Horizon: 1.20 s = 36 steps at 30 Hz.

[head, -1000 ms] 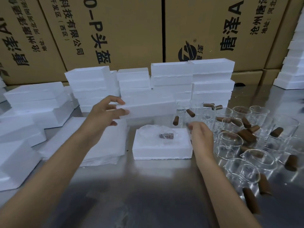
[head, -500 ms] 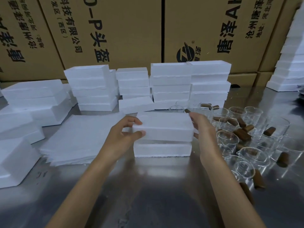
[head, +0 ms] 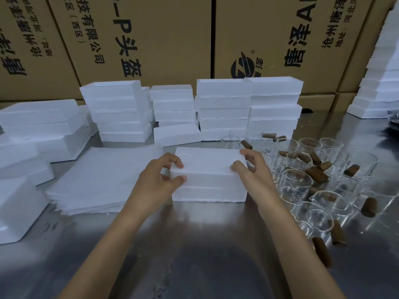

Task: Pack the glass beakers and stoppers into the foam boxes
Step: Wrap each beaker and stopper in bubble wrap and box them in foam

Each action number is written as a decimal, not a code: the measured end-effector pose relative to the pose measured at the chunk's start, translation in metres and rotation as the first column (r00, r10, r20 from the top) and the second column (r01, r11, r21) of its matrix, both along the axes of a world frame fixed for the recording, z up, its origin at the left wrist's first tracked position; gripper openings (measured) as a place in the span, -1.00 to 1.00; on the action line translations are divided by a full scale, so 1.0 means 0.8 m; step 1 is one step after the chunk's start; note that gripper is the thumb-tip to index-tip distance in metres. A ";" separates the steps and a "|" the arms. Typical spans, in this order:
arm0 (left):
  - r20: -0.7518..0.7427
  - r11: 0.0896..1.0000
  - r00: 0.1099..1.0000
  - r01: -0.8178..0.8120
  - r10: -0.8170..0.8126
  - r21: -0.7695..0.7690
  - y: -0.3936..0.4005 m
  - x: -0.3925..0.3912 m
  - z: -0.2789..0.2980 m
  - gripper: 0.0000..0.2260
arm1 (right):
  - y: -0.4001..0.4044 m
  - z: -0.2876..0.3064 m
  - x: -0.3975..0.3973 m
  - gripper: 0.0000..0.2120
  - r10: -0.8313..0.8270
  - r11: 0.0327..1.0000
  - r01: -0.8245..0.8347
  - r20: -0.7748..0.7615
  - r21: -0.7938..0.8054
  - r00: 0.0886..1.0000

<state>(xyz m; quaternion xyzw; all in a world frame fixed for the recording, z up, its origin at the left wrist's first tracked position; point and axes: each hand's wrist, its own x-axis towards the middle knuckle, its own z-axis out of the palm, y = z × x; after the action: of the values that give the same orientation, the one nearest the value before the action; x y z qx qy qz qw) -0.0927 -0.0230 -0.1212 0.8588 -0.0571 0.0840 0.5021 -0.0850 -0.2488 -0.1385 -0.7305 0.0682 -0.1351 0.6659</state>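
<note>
Gripping the foam lid [head: 210, 161] from both ends, the person holds it on top of the foam box [head: 209, 193] at the middle of the steel table [head: 194, 255]. In the head view, the left hand [head: 160, 178] curls round the lid's left end, fingertips on its top and thumb against its front face. The right hand [head: 248, 167] pinches the right end, thumb on the top near the front edge and fingers bent over the far corner. The lid appears to sit flush on the box, though the seam is too pale to be sure.

Just right of the box, glass beakers [head: 298, 186] stand crowded together, with brown stoppers [head: 316, 174] lying among and inside them. A flat stack of white foam sheets [head: 103, 178] lies just left of the box. Behind, stacks of foam boxes [head: 248, 108] stand in front of large cardboard cartons [head: 172, 39].
</note>
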 end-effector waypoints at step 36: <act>0.013 0.963 0.996 -0.084 0.090 -0.258 -0.039 -0.008 -0.027 -0.86 | -0.001 0.006 -0.006 -0.60 0.129 0.917 -0.048 -0.180 0.397 0.975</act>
<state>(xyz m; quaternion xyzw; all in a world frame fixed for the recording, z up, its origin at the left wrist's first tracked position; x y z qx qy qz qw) -0.0994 -0.0544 -0.1431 0.7872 -0.0141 0.1233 0.6041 -0.0898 -0.2495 -0.1336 -0.5956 0.1278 -0.0132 0.7929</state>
